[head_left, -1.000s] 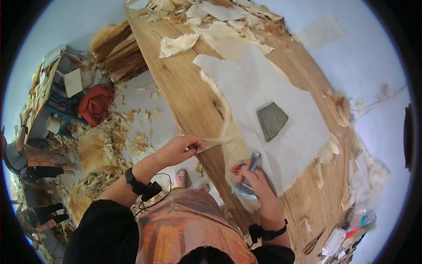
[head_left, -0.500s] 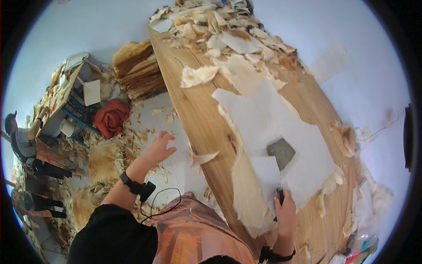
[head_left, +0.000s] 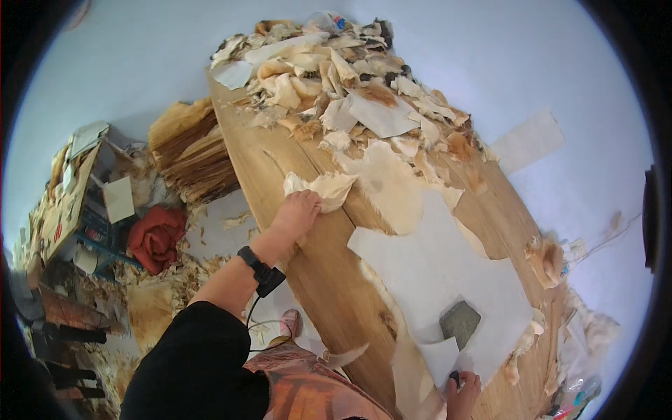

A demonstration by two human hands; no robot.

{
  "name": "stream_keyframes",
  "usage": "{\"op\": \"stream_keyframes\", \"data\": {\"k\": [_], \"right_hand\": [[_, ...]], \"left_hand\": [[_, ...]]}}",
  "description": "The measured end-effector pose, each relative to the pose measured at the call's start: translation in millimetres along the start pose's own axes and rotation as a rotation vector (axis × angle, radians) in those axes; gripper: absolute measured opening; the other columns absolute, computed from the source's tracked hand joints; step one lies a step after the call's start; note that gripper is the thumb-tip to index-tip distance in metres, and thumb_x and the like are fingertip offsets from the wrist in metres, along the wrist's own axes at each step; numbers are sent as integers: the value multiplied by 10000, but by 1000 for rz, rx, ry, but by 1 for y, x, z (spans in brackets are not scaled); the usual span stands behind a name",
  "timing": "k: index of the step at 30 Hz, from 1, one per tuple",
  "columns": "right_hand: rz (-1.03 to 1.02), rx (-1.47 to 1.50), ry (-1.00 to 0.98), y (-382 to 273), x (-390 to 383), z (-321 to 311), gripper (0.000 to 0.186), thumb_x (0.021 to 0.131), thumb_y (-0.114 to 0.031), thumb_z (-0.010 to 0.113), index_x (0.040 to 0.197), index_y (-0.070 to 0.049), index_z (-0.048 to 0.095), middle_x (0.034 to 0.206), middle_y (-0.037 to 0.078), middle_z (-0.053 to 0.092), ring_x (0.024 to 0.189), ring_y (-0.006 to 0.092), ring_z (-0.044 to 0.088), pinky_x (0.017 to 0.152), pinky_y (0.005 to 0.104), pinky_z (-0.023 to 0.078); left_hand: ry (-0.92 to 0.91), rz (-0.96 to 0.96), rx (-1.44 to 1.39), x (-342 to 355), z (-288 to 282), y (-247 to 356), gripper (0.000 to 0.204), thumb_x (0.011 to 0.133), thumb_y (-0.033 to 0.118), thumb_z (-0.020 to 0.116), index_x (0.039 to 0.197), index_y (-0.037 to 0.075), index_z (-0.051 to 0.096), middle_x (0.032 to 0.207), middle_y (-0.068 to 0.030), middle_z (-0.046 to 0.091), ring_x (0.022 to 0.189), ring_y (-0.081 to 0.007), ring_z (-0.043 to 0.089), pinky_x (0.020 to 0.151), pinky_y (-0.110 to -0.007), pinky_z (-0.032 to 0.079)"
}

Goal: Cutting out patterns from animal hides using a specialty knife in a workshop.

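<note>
My left hand [head_left: 299, 212] has its fingers closed on the edge of a cream scrap of hide [head_left: 334, 189] lying on the wooden table [head_left: 294, 280]. My right hand [head_left: 463, 397], low in the picture, is wrapped round a black-handled tool [head_left: 455, 379]; its working end is hidden. Close to that hand lies a large white sheet [head_left: 434, 262] cut in an irregular outline, on top of a pale hide [head_left: 385, 185]. A grey five-sided slab, stone-like [head_left: 460, 324], rests on the sheet beside a smaller white piece [head_left: 439, 358].
Hide offcuts [head_left: 336, 77] are heaped at the table's far end. Left of it stand stacked tan hides [head_left: 192, 150] and a red cloth bundle [head_left: 157, 238]. Scraps litter the floor. Another person [head_left: 70, 311] is at a second workbench [head_left: 70, 189] on the far left.
My left hand has moved from the air beside the table up and forward onto the cream scrap and closed on it. The right hand still holds the black-handled tool. The view has shifted.
</note>
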State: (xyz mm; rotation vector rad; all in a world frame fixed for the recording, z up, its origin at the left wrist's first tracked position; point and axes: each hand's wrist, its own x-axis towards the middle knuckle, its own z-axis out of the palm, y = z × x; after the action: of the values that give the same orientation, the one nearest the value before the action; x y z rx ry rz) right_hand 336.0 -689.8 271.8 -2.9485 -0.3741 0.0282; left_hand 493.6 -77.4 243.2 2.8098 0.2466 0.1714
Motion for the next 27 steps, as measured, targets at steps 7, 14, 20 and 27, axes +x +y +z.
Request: {"op": "stream_keyframes", "data": {"k": [7, 14, 20, 27], "right_hand": [[218, 770, 76, -146, 37, 24, 302, 925, -109, 670, 1200, -12, 595, 1166, 152, 649, 1030, 299, 648, 907, 401, 502], [609, 1776, -199, -268, 104, 31, 413, 1013, -148, 626, 1375, 28, 533, 1307, 102, 631, 1170, 217, 619, 979, 387, 530], [614, 1670, -201, -251, 78, 30, 361, 1000, -116, 645, 1333, 12, 586, 1248, 73, 666, 1128, 188, 638, 967, 344, 525], [571, 1353, 167, -189, 9, 33, 210, 935, -66, 697, 1137, -7, 694, 1070, 61, 720, 979, 185, 658, 814, 333, 541]], "left_hand": [[-717, -192, -2015, -30, -40, 59, 401, 1061, 163, 547, 1443, 56, 488, 1393, -74, 600, 1268, -187, 591, 1056, -340, 498], [-1558, 118, -1484, -114, 5, 66, 627, 1011, 231, 653, 1538, 21, 386, 1496, -67, 515, 1342, -171, 510, 1140, -351, 413], [-1164, -461, -1737, -96, 25, 65, 451, 1037, 309, 612, 1401, 52, 536, 1395, -83, 609, 1254, -197, 611, 1070, -369, 495], [-1108, -361, -1785, -93, 23, 134, 355, 1063, 272, 572, 1330, 37, 579, 1280, -90, 677, 1161, -196, 665, 971, -337, 556]]}}
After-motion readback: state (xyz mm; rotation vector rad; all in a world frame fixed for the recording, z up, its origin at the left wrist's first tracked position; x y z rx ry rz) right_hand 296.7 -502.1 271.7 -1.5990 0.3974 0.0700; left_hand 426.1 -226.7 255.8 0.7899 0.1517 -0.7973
